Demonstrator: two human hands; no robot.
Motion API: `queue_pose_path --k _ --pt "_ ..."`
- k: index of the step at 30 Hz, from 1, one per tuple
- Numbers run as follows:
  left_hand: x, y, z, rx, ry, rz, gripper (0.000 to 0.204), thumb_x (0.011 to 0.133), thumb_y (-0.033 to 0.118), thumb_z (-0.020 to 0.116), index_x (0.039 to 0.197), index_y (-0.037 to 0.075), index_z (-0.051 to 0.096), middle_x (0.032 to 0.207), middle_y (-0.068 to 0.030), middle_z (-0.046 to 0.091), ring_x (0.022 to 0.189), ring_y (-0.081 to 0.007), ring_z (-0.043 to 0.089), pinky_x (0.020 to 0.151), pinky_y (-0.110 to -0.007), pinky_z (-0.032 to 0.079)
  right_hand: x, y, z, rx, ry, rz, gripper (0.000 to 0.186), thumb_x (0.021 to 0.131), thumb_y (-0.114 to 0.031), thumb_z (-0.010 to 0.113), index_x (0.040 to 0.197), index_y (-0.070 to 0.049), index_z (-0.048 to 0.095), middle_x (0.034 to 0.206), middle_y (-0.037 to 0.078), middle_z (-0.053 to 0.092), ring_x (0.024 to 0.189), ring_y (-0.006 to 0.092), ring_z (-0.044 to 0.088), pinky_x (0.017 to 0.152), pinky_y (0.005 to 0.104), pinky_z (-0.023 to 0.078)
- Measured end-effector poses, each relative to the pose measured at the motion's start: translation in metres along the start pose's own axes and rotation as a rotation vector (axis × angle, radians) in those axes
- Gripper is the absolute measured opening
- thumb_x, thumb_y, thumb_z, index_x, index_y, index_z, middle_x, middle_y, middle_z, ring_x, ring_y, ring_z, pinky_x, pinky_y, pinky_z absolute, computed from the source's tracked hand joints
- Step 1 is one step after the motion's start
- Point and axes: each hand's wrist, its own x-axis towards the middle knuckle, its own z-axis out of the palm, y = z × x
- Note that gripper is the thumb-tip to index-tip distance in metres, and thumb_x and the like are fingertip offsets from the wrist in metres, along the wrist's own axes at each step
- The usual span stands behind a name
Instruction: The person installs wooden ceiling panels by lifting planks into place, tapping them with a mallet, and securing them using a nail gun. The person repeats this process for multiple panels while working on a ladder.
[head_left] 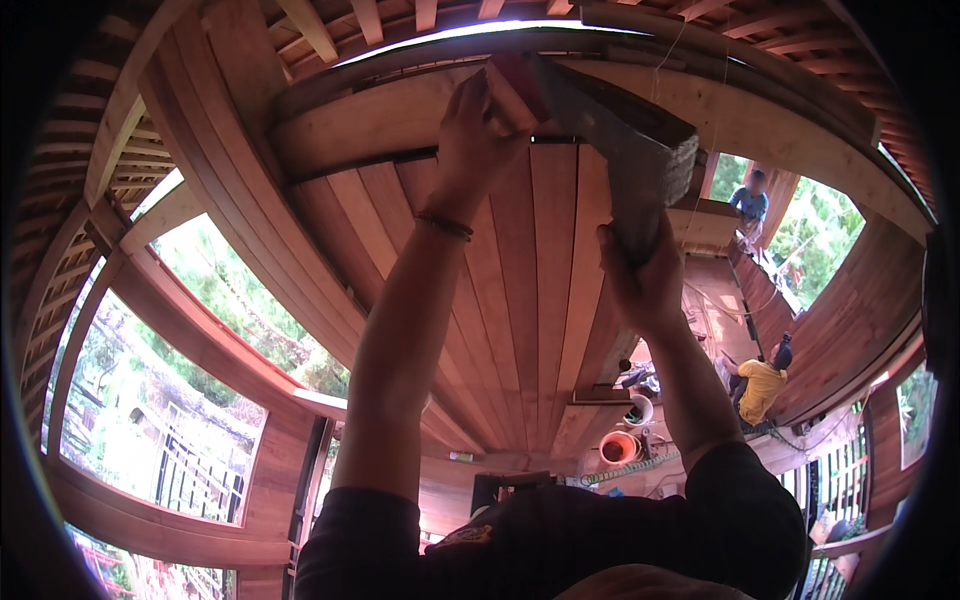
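Observation:
Both my arms reach up toward a wall of reddish wooden planks [530, 300]. My left hand [478, 125], with a thin bracelet on the wrist, grips the upper, reddish end of a greyish wooden board [625, 135]. My right hand [640, 280] clasps the board's lower end. The board slants from upper left to lower right and lies against or close to the planks, just under a thick curved beam [380, 120]. Whether it touches the planks I cannot tell.
Large open window frames [160, 400] with greenery behind are at the left. At the right, a person in a yellow shirt [760, 385] crouches, and another in blue [750, 200] is farther off. An orange bucket [618, 447] and a white bucket [640, 410] stand below.

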Motion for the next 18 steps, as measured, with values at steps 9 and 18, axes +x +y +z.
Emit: queue_pose_path --k 9,18 --pt "0.002 0.005 0.004 0.034 -0.073 -0.058 0.074 0.065 0.011 0.089 0.129 0.000 0.055 0.121 -0.0187 0.063 0.109 -0.0369 0.067 0.088 -0.043 0.061 0.003 -0.006 -0.006 -0.173 0.011 -0.057 0.037 0.094 -0.022 0.074 0.116 0.004 0.059 0.086 0.013 0.072 0.077 0.0192 0.071 0.069 0.0332 0.054" --pt "0.005 0.001 0.009 0.180 0.011 0.058 0.052 0.069 0.016 0.086 0.113 0.005 0.060 0.105 -0.0116 0.066 0.100 -0.0316 0.069 0.088 -0.042 0.059 0.003 0.001 -0.008 -0.256 0.029 -0.047 0.033 0.093 -0.021 0.075 0.109 0.003 0.060 0.088 0.016 0.070 0.081 0.0190 0.070 0.073 0.0333 0.053"
